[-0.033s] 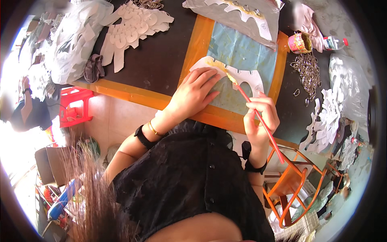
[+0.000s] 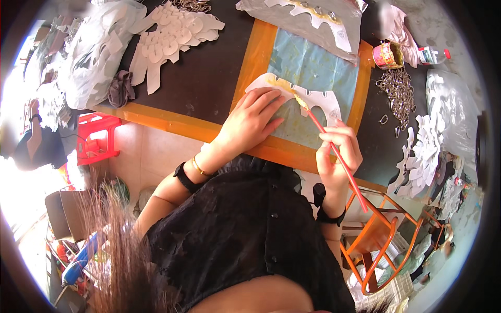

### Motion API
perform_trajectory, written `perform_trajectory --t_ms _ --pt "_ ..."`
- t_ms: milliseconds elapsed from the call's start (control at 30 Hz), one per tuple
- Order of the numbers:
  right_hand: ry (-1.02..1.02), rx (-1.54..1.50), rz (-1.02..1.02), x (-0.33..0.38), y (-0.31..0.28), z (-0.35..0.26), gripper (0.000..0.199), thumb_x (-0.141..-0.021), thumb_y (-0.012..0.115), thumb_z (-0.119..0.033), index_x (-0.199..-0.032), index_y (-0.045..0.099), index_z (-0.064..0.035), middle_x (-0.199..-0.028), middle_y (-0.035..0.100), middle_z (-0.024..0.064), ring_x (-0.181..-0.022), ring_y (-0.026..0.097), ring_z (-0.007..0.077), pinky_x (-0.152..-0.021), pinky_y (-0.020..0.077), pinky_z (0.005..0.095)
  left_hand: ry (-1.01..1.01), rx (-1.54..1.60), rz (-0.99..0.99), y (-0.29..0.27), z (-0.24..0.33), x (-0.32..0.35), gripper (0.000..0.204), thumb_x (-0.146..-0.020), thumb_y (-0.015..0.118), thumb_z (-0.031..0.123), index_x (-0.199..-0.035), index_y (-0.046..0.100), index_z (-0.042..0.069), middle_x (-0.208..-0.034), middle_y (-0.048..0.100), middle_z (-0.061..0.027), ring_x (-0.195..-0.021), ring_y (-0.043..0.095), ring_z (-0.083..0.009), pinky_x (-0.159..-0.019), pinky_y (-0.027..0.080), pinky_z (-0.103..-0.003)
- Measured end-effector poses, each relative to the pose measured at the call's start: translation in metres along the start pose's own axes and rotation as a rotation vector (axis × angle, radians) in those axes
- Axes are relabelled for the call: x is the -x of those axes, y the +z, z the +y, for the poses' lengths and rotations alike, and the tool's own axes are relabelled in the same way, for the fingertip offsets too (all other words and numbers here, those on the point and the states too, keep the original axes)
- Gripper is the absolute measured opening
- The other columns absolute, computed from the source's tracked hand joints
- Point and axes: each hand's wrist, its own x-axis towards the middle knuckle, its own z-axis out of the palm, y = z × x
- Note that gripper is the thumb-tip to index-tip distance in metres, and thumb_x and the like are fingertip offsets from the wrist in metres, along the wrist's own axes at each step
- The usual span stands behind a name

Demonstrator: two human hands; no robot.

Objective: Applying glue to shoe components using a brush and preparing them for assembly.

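A white curved cut-out piece with notches along its upper edge lies on a blue-grey sheet that is edged with brown tape. Yellow paste coats part of its upper left edge. My left hand rests flat on the piece's left part, fingers stretched out, and covers some of it. In my right hand is a thin red-handled brush, gripped between thumb and fingers. Its paste-covered tip touches or nearly touches the piece's upper edge, right of my left fingertips.
Beyond the sheet, a similar pasted piece with metal rings lies on grey plastic. At right are an open paste tub, a pile of metal rings and white cut-outs. More cut-outs lie upper left. An orange-brown chair stands below right.
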Motion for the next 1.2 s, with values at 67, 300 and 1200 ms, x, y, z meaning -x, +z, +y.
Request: perform_trajectory --t_ms 67,300,1200 --pt "-0.002 0.015 0.016 0.003 -0.001 -0.001 0.017 -0.065 0.059 0.007 -0.081 0.061 -0.0008 -0.081 0.062 0.0130 -0.080 0.063 0.0305 -0.088 0.0514 0.0420 -0.002 0.000 -0.002 0.001 0.000 0.000 0.043 -0.079 0.069 0.016 -0.119 0.058 0.004 -0.120 0.055 -0.0093 -0.114 0.051 -0.0285 -0.095 0.044 -0.041" --pt "-0.080 0.028 -0.006 0.004 0.005 -0.006 0.016 -0.069 0.063 0.004 -0.083 0.063 -0.0021 -0.085 0.062 0.0121 -0.083 0.064 0.0297 -0.087 0.0517 0.0443 -0.004 -0.002 -0.001 0.000 0.000 -0.002 0.044 -0.079 0.069 0.016 -0.120 0.058 0.004 -0.121 0.056 -0.0088 -0.114 0.051 -0.0282 -0.096 0.044 -0.041" --pt "-0.010 0.047 -0.032 0.011 -0.013 0.002 0.011 -0.074 0.058 0.005 -0.083 0.063 0.0003 -0.085 0.063 0.0132 -0.080 0.064 0.0250 -0.094 0.0493 0.0442 -0.007 -0.017 -0.008 -0.001 -0.001 -0.002 0.043 -0.079 0.069 0.016 -0.119 0.058 0.004 -0.121 0.055 -0.0093 -0.115 0.050 -0.0292 -0.096 0.044 -0.041"
